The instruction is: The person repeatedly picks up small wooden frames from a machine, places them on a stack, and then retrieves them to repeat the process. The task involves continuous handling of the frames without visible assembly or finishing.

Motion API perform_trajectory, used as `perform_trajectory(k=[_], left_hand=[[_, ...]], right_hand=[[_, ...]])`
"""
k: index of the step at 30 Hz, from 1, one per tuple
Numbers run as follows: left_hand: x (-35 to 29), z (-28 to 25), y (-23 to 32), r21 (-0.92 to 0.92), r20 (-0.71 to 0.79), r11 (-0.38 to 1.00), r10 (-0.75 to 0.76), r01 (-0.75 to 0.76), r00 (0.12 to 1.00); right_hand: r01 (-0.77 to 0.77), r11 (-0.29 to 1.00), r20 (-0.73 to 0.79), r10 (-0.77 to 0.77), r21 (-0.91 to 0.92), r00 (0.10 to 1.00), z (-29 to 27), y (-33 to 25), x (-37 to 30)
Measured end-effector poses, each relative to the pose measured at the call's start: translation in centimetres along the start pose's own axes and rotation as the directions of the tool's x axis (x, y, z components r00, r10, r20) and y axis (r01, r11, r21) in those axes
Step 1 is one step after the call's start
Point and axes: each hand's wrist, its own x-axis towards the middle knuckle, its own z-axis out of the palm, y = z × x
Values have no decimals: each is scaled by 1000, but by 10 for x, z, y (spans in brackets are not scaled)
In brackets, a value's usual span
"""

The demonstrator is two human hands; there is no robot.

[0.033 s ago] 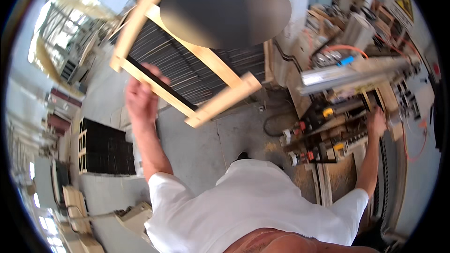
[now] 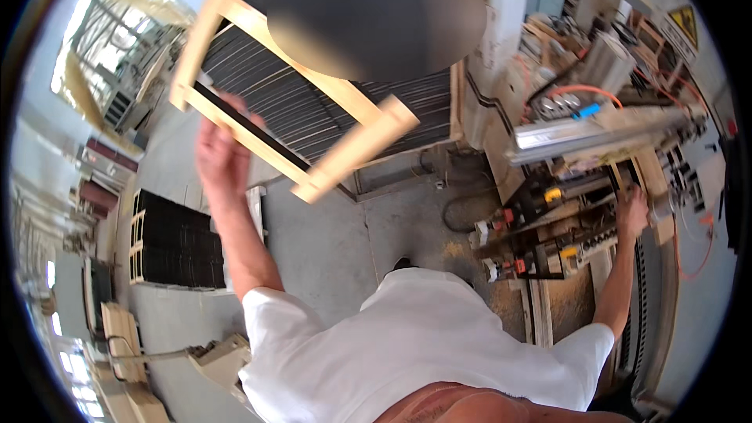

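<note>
My left hand [image 2: 223,153] is closed around the near rail of a pale wooden frame [image 2: 352,153], held up in the air and tilted. The frame has two long rails with a crosspiece at each end, and a black strip runs along the near rail. A large dark oval hides part of the far rail's surroundings. Over at the right, my right hand [image 2: 633,210] reaches into a machine [image 2: 540,223] with black, red and yellow parts. Its fingers are bent down beside a light wooden piece [image 2: 624,175]; what they grip is hard to make out.
Stacked black slats [image 2: 274,82] fill a rack beyond the held frame. A block of black-sided pieces [image 2: 176,239] stands on the floor at left. A metal beam [image 2: 595,131] spans the machine, with an orange hose [image 2: 583,90] above it. Sawdust lies by the machine.
My left hand and the wooden frame have shifted slightly left and up. My right hand stays at the same spot in the machine.
</note>
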Motion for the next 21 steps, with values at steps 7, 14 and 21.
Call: perform_trajectory(k=[7,14,21], left_hand=[[146,-206,52,210,-331,973,-23,97,943],[300,-309,-18,449,-420,773,-259,447,870],[361,-306,-88,980,59,-159,-350,-122,935]], right_hand=[[329,437,-484,310,837,818,-84,-91,-76],[442,378,-517,122,813,847,-140,-231,-203],[79,396,-154,161,915,975,-151,-266,-252]])
